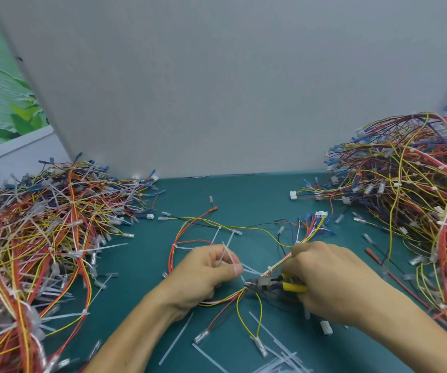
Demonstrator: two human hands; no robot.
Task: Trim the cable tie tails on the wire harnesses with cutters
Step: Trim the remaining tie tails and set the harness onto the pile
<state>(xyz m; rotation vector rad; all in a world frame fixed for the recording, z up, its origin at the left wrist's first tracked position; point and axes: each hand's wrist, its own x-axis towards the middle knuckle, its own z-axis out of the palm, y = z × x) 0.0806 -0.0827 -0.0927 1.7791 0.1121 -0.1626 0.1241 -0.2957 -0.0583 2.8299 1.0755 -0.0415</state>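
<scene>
Wire harness (310,235): lies mid-counter, a red/yellow/white bundle running from a white connector at the far right down between both hands. Loose yellow and red leads branch off toward the near edge.

Cable tie tails (229,254): several white strips stand up out of the left hand (206,273). That hand's fingers (234,269) are curled and pinch the tails between thumb and forefinger.

Cutters (267,284): yellow-handled, with the nose pointing left. The tip is at the harness where the leads branch, just right of the left thumb. Whether the jaws are parted cannot be told.

Right hand (330,278): fingers are wrapped round the cutter handles and also lie over the harness bundle.

Cut-off tails (279,356): white strips are scattered on the green counter (244,195), near and between the forearms.

Left pile (42,238): tangled harnesses with many long white tie tails sticking out.

Right pile (419,197): a taller heap of harnesses whose ties look short.

Partition (217,90): a plain pale panel stands along the far counter edge.
</scene>
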